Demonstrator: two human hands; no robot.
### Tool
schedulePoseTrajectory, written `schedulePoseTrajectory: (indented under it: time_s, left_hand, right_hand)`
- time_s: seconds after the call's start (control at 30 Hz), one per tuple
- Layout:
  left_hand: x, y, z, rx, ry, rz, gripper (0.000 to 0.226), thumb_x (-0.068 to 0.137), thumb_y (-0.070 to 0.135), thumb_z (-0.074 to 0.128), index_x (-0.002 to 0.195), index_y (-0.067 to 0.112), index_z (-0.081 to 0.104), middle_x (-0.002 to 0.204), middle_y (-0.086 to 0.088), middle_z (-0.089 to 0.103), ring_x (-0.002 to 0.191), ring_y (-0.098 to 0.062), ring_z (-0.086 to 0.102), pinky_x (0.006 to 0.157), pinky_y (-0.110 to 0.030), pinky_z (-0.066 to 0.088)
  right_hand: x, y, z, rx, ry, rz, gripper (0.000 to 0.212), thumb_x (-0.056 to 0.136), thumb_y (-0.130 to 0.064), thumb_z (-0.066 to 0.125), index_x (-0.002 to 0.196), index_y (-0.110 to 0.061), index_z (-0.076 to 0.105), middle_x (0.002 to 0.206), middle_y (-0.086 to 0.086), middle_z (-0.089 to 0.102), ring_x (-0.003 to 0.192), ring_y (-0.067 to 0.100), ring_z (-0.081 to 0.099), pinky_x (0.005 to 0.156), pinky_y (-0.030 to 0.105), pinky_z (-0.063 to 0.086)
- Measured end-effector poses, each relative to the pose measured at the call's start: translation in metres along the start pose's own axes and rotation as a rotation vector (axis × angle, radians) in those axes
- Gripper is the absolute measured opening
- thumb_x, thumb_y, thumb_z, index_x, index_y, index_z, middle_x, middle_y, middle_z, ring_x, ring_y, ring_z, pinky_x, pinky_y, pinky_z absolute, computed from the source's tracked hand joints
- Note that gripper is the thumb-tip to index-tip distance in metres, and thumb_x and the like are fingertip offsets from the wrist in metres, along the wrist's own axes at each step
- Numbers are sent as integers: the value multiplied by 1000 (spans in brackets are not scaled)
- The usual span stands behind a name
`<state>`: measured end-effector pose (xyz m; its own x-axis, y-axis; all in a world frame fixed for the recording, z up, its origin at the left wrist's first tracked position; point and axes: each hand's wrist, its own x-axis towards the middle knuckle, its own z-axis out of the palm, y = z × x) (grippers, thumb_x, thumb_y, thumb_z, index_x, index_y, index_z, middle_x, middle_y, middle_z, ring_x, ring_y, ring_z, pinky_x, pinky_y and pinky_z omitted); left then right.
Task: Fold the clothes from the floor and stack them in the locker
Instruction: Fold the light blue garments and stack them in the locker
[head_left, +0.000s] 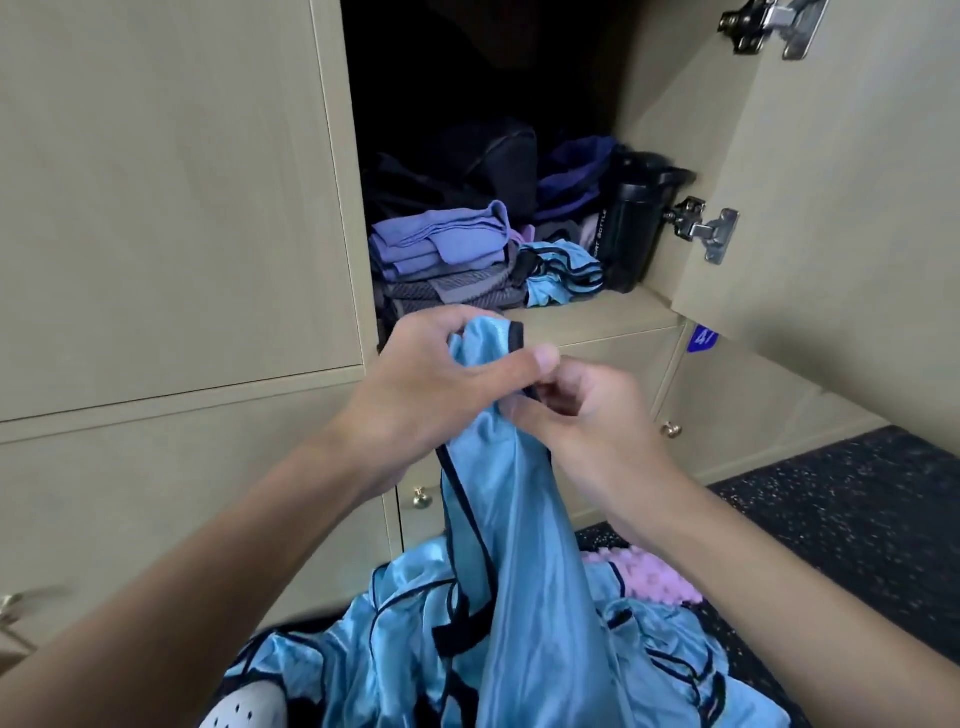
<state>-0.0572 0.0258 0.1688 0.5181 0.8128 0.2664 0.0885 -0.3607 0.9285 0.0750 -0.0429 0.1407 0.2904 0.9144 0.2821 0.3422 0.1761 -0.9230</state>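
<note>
A shiny light-blue garment with black trim hangs lifted from a heap of similar blue cloth on the floor. My left hand grips its top edge, thumb over the fabric. My right hand pinches the black trim just beside it. Behind them the open locker holds a stack of folded purple and grey clothes at the left, and a folded blue piece to its right.
A black sport bottle stands at the locker's right, dark bags behind. The locker door swings open on the right. A pink-purple textured item lies on the dark speckled floor. A white perforated shoe shows at the bottom.
</note>
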Motion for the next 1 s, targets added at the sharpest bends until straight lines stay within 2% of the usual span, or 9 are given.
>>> schedulePoseTrajectory:
  time_s: [0.1,0.2,0.4,0.53,0.63,0.73,0.8,0.87,1.0]
  left_hand:
    - [1,-2,1,53,4,22,24,84,21,79,70,8,65,61,3,63,57,-10,55,54,-23,47]
    - [1,-3,-2,80,64,66,36,89,17,74,60,21,53,53,14,48,51,-6,41,50,-18,36]
    - [6,9,-27,137,173,90,18,101,17,57,92,4,51,77,7,76,87,-30,69,80,-50,54]
    - [5,6,-35,300,243,125,10,99,12,58,89,10,57,76,8,71,67,-7,55,64,-19,43]
    - [-1,9,-24,411,107,151,13,100,15,56,88,13,60,86,-3,64,64,-1,48,58,-9,38]
    - [-12,11,-8,444,-141,111,29,85,51,63,89,22,68,72,8,64,57,2,52,54,-14,43]
    - [-19,12,-1,456,-293,58,51,69,70,68,96,26,72,81,13,70,70,0,64,70,-22,54]
    - [-22,11,1,461,-372,21,51,69,61,77,95,18,76,86,4,73,77,-11,68,78,-34,55]
    - [-22,14,2,433,-318,21,15,82,22,78,76,8,74,77,-15,69,61,-15,53,63,-43,48]
  right_hand:
    - [-2,1,0,10,0,-12,3,86,-3,72,86,-6,71,75,5,70,68,12,61,66,27,52]
    - [-9,3,-6,57,-66,79,8,88,-5,70,90,-13,71,75,-6,71,71,6,65,69,17,52]
    - [-16,-1,-30,-4,-157,190,9,92,-19,66,96,-21,73,81,-6,71,77,2,61,84,25,48]
    - [-18,-13,-45,-75,-246,163,14,94,-9,62,102,-10,73,89,0,74,76,2,62,76,16,48]
    - [-21,-16,-48,-176,-219,83,8,89,-5,67,89,-11,73,79,4,68,71,7,56,71,20,44]
    - [-24,-15,-47,-203,-173,35,12,86,-3,71,82,-14,72,81,8,72,72,10,58,72,25,48]
    - [-25,-15,-48,-213,-165,11,14,85,-3,71,81,-16,72,83,10,72,73,13,60,73,32,51]
    - [-27,-15,-49,-207,-163,0,19,85,0,69,79,-18,71,81,8,73,72,12,62,73,31,53]
    - [-28,-13,-55,-223,-178,15,17,84,-1,71,80,-17,70,74,3,71,66,8,59,70,25,51]
